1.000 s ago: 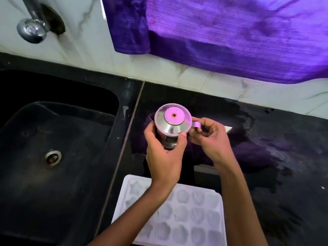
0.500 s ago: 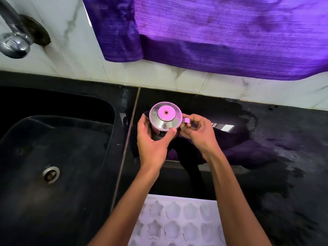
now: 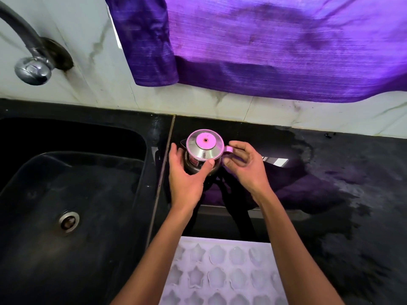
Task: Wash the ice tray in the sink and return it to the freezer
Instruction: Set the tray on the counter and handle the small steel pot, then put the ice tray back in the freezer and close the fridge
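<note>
The left hand (image 3: 187, 179) is cupping the body of a small lidded steel jug (image 3: 203, 154), thumb pressing under its lid, while the right hand (image 3: 243, 165) is pinching the jug's handle between fingers and thumb. The jug is sitting on the wet black counter (image 3: 330, 172), just right of the sink (image 3: 72, 194).

The white ice tray (image 3: 220, 274) is lying flat on the counter between the forearms, near the body, untouched. It is probably light and somewhat flexible, likely slippery once wet; gripping both short edges should work best. The jug is occupying both hands. The faucet (image 3: 30, 60) is mounted well to the left, a purple cloth (image 3: 264, 45) hanging above.
</note>
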Available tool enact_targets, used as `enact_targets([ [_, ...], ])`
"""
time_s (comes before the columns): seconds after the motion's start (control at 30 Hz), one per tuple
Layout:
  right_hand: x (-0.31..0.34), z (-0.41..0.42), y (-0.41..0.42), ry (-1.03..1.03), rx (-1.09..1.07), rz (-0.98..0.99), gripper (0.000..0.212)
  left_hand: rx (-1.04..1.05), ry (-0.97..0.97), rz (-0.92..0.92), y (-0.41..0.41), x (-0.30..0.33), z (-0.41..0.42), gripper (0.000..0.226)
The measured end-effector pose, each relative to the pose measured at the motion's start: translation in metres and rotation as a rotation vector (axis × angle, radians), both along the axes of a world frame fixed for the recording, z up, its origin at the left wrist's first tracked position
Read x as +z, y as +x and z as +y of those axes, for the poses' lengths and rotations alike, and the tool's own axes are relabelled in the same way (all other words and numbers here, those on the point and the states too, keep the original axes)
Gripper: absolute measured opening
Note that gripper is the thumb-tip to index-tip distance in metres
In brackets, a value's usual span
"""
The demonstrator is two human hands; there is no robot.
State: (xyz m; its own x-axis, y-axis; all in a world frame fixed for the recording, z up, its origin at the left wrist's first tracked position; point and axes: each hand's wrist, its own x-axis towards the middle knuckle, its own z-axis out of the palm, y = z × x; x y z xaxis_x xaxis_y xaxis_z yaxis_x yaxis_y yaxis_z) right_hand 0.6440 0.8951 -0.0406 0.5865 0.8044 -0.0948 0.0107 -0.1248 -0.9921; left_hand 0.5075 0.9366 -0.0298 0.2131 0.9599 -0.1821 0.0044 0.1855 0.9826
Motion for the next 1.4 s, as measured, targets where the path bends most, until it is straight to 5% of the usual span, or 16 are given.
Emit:
enact_targets([
  [0.43,0.007,-0.178,-0.013,-0.104,-0.247,-0.151,0.035,0.028,-0.072,0.182,-0.161,-0.008,-0.069,0.06],
  [0.63,-0.011,-0.233,-0.033,-0.212,-0.243,-0.036,0.045,-0.053,-0.197,0.213,-0.181,-0.02,-0.1,0.031],
  [1.4,-0.016,-0.256,-0.064,-0.343,-0.151,0.098,0.035,-0.053,-0.334,0.249,-0.169,-0.021,-0.137,0.036],
])
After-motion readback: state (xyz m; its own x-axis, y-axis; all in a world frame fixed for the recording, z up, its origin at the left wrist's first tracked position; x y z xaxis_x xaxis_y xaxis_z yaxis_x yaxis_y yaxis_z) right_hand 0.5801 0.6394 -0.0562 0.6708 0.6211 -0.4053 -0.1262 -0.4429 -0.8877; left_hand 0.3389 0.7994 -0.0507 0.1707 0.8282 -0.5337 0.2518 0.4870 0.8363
